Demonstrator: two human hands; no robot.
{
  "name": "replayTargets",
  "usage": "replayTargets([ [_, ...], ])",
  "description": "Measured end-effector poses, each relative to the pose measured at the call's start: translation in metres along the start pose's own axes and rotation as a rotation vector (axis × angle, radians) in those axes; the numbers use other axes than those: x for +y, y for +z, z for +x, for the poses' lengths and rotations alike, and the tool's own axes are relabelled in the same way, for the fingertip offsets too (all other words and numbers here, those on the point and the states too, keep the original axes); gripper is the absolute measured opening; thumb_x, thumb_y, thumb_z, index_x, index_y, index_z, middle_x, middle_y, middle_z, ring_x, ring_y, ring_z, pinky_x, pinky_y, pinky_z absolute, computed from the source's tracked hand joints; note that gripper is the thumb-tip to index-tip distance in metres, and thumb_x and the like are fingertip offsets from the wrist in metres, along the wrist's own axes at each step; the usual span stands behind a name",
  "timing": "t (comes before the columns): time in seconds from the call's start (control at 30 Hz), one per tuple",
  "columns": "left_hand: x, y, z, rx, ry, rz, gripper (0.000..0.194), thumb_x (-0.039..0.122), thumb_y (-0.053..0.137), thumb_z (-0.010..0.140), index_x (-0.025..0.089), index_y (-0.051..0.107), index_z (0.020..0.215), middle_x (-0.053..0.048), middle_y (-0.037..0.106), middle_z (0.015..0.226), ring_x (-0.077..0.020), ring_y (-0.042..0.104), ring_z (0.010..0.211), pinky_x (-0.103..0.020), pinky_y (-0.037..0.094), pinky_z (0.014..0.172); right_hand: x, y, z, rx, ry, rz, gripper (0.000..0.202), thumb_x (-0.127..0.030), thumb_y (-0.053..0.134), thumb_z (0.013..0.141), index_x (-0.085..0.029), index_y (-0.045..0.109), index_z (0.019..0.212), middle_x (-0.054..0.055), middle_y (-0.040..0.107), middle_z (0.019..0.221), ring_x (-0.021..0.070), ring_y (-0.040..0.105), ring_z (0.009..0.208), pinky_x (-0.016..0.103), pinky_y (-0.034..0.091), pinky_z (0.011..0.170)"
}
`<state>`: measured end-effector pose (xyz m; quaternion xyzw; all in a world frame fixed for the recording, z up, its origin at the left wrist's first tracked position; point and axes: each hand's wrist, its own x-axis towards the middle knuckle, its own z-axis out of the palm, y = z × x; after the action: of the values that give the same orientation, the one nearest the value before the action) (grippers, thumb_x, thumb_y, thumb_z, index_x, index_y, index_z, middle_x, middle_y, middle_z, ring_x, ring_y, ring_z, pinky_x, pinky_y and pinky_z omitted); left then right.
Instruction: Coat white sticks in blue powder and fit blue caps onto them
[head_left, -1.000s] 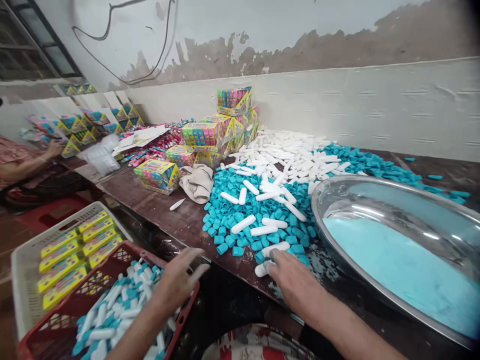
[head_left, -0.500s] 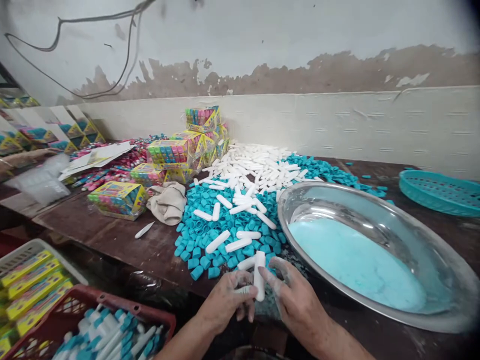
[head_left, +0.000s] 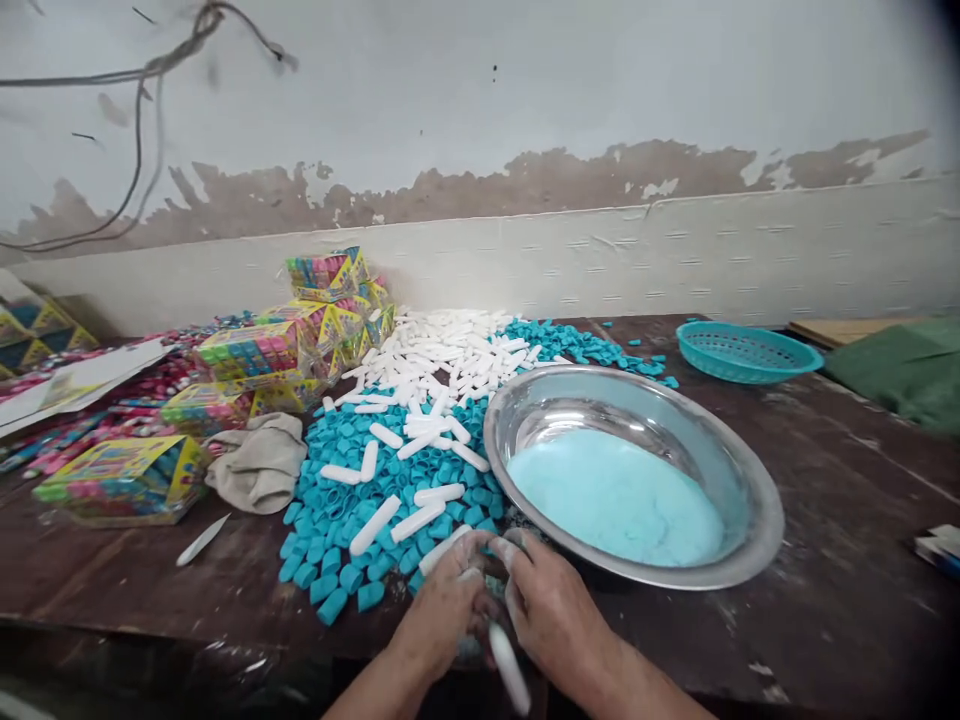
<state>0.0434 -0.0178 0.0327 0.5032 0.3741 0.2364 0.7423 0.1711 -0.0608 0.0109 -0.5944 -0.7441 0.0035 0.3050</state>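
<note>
My left hand [head_left: 444, 603] and my right hand [head_left: 546, 607] meet at the table's front edge, their powdery fingertips close together. Below the fingers, a white tube [head_left: 509, 668] slants downward, blurred; its upper end lies between the hands, and which fingers hold it is hidden. Another white tube [head_left: 445, 549] lies just behind my left fingers. Blue caps [head_left: 330, 520] are heaped beyond the hands, with several white tubes on top. To the right, a steel basin [head_left: 761, 510] holds pale blue powder [head_left: 615, 495].
Packaged boxes [head_left: 124, 482], a crumpled cloth [head_left: 259, 463] and a pointed white piece [head_left: 202, 540] are on the left. Behind lies a heap of white tubes [head_left: 457, 345]. A turquoise basket [head_left: 746, 352] and green cloth [head_left: 900, 370] are at the back right.
The view has swung right. The white tube, upright between my fingers before, now slants below them. My hands have drawn closer together.
</note>
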Motion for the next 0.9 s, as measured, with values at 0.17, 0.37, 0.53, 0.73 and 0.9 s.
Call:
replayTargets([
  [0.17, -0.008, 0.006, 0.002, 0.112, -0.003, -0.202, 0.032, 0.022, 0.045, 0.07, 0.015, 0.046, 0.102, -0.006, 0.057, 0.084, -0.0141, 0.056, 0.059, -0.028, 0.049, 0.049, 0.011, -0.001, 0.002, -0.081, 0.117, 0.124, 0.037, -0.004, 0.037, 0.075, -0.012, 0.057, 0.105, 0.012, 0.061, 0.092, 0.0201, 0.058, 0.089, 0.032, 0.048, 0.078],
  [0.37, -0.01, -0.022, -0.007, 0.186, 0.138, 0.329, 0.022, 0.027, 0.05, 0.075, 0.015, 0.053, 0.093, -0.001, 0.057, 0.073, -0.0095, 0.052, 0.053, -0.019, 0.041, 0.046, 0.025, -0.027, -0.012, -0.254, 0.066, 0.248, 0.029, -0.01, 0.035, 0.083, -0.017, 0.061, 0.09, 0.006, 0.062, 0.081, 0.0156, 0.058, 0.076, 0.026, 0.046, 0.068],
  [0.53, -0.014, -0.027, -0.023, 0.054, 0.116, 0.557, 0.021, 0.032, 0.048, 0.08, 0.015, 0.057, 0.087, 0.003, 0.052, 0.056, -0.0084, 0.047, 0.046, -0.019, 0.038, 0.046, 0.037, -0.046, -0.036, -0.387, 0.115, 0.238, 0.023, -0.011, 0.039, 0.082, -0.018, 0.06, 0.087, 0.004, 0.059, 0.077, 0.0134, 0.055, 0.069, 0.024, 0.043, 0.063],
  [0.73, -0.013, -0.056, -0.03, 0.432, 0.279, 0.807, 0.02, 0.028, 0.047, 0.081, 0.016, 0.059, 0.09, -0.004, 0.063, 0.079, -0.0161, 0.059, 0.072, -0.025, 0.045, 0.066, 0.037, -0.042, -0.039, -0.446, 0.089, 0.333, 0.021, -0.017, 0.036, 0.086, -0.019, 0.056, 0.093, 0.005, 0.059, 0.082, 0.0139, 0.056, 0.074, 0.025, 0.044, 0.067],
  [0.9, -0.015, -0.068, -0.021, 0.417, 0.271, 1.274, 0.022, 0.02, 0.042, 0.083, 0.019, 0.059, 0.097, -0.007, 0.06, 0.101, -0.0197, 0.057, 0.091, -0.03, 0.043, 0.081, 0.017, -0.024, -0.027, -0.47, -0.005, 0.334, 0.022, -0.015, 0.035, 0.085, -0.019, 0.057, 0.082, 0.005, 0.058, 0.08, 0.0143, 0.055, 0.074, 0.025, 0.044, 0.067],
])
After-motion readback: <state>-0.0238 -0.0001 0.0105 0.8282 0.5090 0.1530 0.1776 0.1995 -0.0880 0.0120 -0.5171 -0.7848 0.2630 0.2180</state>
